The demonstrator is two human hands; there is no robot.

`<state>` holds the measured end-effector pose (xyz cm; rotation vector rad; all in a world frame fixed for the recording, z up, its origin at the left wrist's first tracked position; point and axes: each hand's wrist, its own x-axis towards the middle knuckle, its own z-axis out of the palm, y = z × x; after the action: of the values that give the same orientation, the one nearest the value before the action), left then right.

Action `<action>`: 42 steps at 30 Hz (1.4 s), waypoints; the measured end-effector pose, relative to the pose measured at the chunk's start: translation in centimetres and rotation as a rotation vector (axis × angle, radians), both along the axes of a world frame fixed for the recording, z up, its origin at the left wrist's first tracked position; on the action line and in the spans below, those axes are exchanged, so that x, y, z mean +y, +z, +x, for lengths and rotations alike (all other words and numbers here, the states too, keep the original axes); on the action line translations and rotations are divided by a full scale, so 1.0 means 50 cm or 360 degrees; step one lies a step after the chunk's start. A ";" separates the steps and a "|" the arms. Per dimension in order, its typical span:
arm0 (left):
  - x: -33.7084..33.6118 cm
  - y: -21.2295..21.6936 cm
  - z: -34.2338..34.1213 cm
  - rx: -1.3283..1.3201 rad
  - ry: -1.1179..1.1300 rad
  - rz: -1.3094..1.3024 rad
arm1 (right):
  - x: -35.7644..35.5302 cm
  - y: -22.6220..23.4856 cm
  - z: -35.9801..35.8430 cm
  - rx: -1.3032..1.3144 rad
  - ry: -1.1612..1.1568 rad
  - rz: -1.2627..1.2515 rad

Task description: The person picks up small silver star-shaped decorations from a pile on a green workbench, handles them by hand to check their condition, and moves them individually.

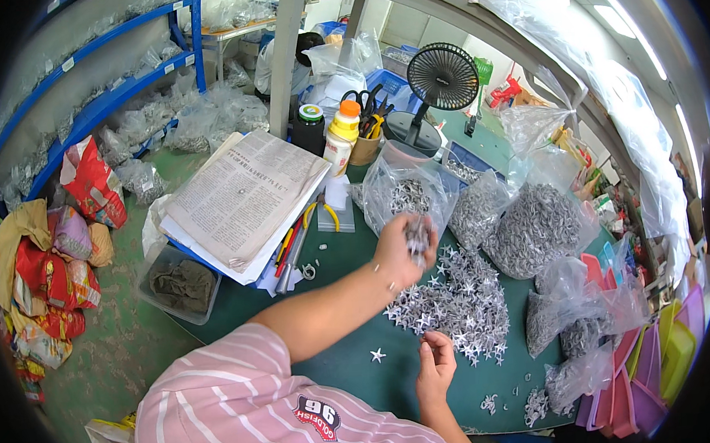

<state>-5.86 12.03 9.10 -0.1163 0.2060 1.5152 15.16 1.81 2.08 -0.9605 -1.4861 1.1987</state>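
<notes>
My left hand (400, 250) is raised over the green table (353, 364), closed around a handful of small silver star-shaped metal pieces (417, 236). Just beyond it stands an open clear bag (405, 189) holding more of the same pieces. My right hand (436, 367) rests low on the table at the near edge of a large loose pile of silver stars (457, 300), fingers curled with a piece or two pinched at the fingertips. A single star (377, 354) lies alone to the left of that hand.
Several clear bags of metal parts (534, 229) crowd the right side, with coloured plastic trays (662, 351) at the far right. A stack of papers (247, 196), pens, bottles (342, 135), a scissors cup and a small black fan (441, 79) stand behind. Sacks and blue shelving are on the left.
</notes>
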 end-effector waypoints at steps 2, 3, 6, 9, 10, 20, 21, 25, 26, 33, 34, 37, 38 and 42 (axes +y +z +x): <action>0.092 0.015 -0.013 0.0449 0.0415 -0.0203 | -0.008 0.007 0.003 -0.0002 -0.0038 -0.0060; 0.131 0.020 -0.021 0.0709 0.0604 -0.0404 | -0.010 0.008 0.006 -0.0025 -0.0022 -0.0086; 0.210 0.010 -0.064 0.1145 0.0415 -0.0444 | -0.017 0.006 0.007 -0.0055 0.0005 -0.0161; 0.226 -0.008 -0.080 0.1295 0.0451 -0.0285 | -0.020 0.000 0.014 -0.0103 0.0037 -0.0224; 0.233 -0.026 -0.092 0.1383 0.0530 -0.0050 | -0.018 -0.005 0.013 -0.0124 0.0079 -0.0222; 0.069 0.108 -0.027 0.1303 0.0625 0.0173 | -0.007 0.023 -0.049 -0.1089 0.0823 0.0970; 0.096 0.136 -0.044 0.1339 0.0563 0.0235 | -0.006 0.013 -0.042 -0.1083 0.0832 0.0933; 0.169 0.211 -0.131 0.1891 0.0314 0.0624 | -0.005 -0.021 -0.010 -0.1015 0.0781 0.0923; 0.149 0.223 -0.115 0.1973 0.0616 0.0408 | 0.004 -0.020 -0.008 -0.0942 0.0784 0.0906; -0.067 0.037 -0.045 0.3485 0.0641 0.1035 | 0.016 -0.006 0.061 -0.0938 0.0186 0.0520; -0.085 -0.006 -0.028 0.3505 0.0574 0.0950 | 0.008 -0.005 0.062 -0.0948 0.0177 0.0447; -0.129 -0.128 -0.008 0.3762 0.0279 0.0950 | -0.006 -0.011 0.041 -0.0967 0.0271 0.0496; -0.149 -0.158 0.002 0.3842 0.0259 0.0856 | -0.008 -0.014 0.029 -0.0978 0.0330 0.0560; -0.186 -0.196 0.022 0.3918 0.0148 0.0672 | -0.020 -0.013 -0.004 -0.1216 0.0405 0.0757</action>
<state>-4.76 2.72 -0.70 2.1459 1.7219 0.8914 14.94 0.80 1.42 -0.9531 -2.4207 0.5846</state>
